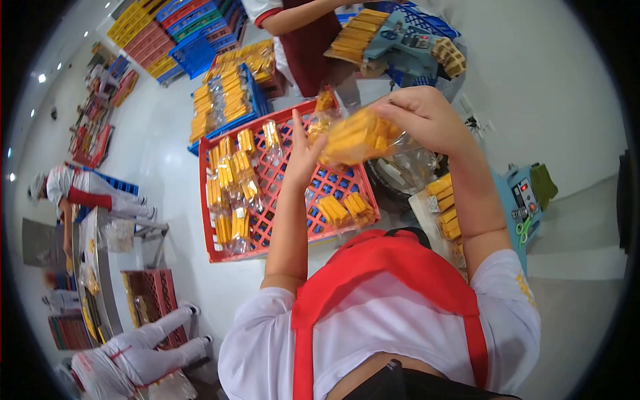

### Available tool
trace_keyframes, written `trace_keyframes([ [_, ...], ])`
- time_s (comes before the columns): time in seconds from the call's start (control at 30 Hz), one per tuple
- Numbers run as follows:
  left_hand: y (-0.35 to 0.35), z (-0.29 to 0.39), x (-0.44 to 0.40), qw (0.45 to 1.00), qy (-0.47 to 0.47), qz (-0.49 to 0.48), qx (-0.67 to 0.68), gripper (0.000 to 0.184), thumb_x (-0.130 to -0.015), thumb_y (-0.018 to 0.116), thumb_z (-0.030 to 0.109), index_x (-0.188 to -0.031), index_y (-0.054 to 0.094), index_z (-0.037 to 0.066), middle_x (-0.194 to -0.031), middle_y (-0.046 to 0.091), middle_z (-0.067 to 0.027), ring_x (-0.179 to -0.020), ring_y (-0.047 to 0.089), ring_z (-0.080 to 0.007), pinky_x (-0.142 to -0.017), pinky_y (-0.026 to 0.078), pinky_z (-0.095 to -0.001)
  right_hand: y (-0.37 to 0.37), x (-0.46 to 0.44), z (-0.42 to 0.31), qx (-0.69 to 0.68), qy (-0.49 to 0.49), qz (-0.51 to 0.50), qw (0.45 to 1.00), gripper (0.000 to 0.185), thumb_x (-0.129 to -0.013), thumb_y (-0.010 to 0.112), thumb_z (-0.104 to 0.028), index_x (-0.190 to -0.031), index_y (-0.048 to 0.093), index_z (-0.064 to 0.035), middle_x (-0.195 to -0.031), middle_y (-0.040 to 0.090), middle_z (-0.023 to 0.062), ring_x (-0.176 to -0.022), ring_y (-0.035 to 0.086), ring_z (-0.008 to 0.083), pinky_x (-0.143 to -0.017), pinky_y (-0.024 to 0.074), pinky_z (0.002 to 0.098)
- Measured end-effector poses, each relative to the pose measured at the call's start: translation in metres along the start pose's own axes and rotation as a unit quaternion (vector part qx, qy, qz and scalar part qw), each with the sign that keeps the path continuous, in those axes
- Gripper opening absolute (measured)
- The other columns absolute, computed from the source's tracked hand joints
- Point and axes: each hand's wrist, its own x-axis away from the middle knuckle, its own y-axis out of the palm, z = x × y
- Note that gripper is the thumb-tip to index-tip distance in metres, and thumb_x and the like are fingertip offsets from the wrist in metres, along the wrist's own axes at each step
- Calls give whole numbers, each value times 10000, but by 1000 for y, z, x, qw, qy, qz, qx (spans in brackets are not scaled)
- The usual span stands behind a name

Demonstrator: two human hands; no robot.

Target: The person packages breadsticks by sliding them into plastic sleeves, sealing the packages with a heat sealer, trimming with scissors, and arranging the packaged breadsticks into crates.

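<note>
A clear plastic bag of yellow sticks (360,139), blurred by motion, is held up in front of me over the red crate (207,230). My right hand (427,119) pinches its right end with closed fingers. At the bag's left end is my left hand (304,157), with fingers stretched apart and close against the plastic; whether they touch it is hard to tell. Inside the crate, several bagged packs (229,170) lie along the left side. More packs (345,209) sit in its near right corner.
A blue crate of packs (257,100) adjoins the red crate's far side. Beyond it stands a co-worker in a dark red apron (310,53), beside a blue sealing machine (408,41). Another machine (523,193) with green-handled scissors (525,231) is right of me, near stacked yellow sticks (445,203).
</note>
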Motion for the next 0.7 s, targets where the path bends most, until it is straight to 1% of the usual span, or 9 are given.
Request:
trace_keyframes([
  [0.07,1,0,-5,904,186,-75,-378,1127,-560,745,341,-1327,-7,1,-1288,294,-182,-1153,357,-302,-979,240,-367,-13,-10,-7,43,38,-66,996,223,-799,518,-178,-732,573,27,-610,545,53,-589,506,94,-548,405,243],
  [0.17,35,-3,-16,900,173,-184,-356,1109,-552,760,269,-1327,16,-6,-1289,272,-176,-1172,325,-266,-979,237,-358,-20,-16,0,0,-2,-144,990,224,-792,535,-183,-762,597,30,-650,588,41,-604,528,98,-576,419,231],
  [0.3,46,-23,-24,977,2,-204,-60,1061,-586,751,232,-1330,29,6,-1226,366,-155,-1106,395,-214,-928,307,-332,-35,-14,-13,65,55,-79,993,256,-803,546,-222,-803,610,26,-720,601,38,-694,534,76,-641,427,225],
  [0.37,58,-36,-18,974,-30,-201,104,813,-705,660,232,-1319,166,30,-1168,453,-128,-1053,465,-219,-893,365,-343,-40,-3,-2,102,-78,206,970,306,-802,522,-263,-907,603,13,-770,623,109,-715,588,144,-659,440,247],
  [0.43,67,-39,-14,848,-252,-173,434,549,-805,544,279,-1261,328,60,-1140,497,-111,-1015,509,-234,-868,406,-380,-31,12,22,32,-45,165,985,386,-817,502,-305,-1034,550,11,-906,612,138,-819,593,179,-740,432,243],
  [0.57,102,-34,-25,758,-316,-179,541,424,-841,441,382,-1129,465,72,-1091,525,-136,-954,541,-283,-818,444,-412,1,36,85,155,-18,28,987,393,-848,479,-303,-1102,514,-5,-1114,516,68,-965,497,104,-826,399,251],
  [0.6,106,-36,-26,757,-339,-164,533,413,-837,440,391,-1083,487,63,-1052,541,-136,-902,559,-289,-781,465,-427,-3,35,90,-97,145,-26,984,386,-850,476,-306,-1098,520,-13,-1086,527,55,-944,504,98,-805,407,243],
  [0.63,111,-39,-25,756,-346,-167,531,413,-837,440,391,-1083,487,63,-1052,541,-136,-902,559,-289,-781,465,-427,-6,36,96,-343,289,-76,890,380,-852,474,-310,-1093,527,-22,-1058,539,43,-922,510,91,-784,415,235],
  [0.7,120,-44,-27,747,-388,-82,533,430,-836,435,400,-1080,483,50,-1029,542,-137,-884,557,-298,-769,474,-431,-6,39,110,-350,297,-79,885,368,-843,477,-348,-1016,554,-33,-974,565,33,-856,530,84,-741,422,232],
])
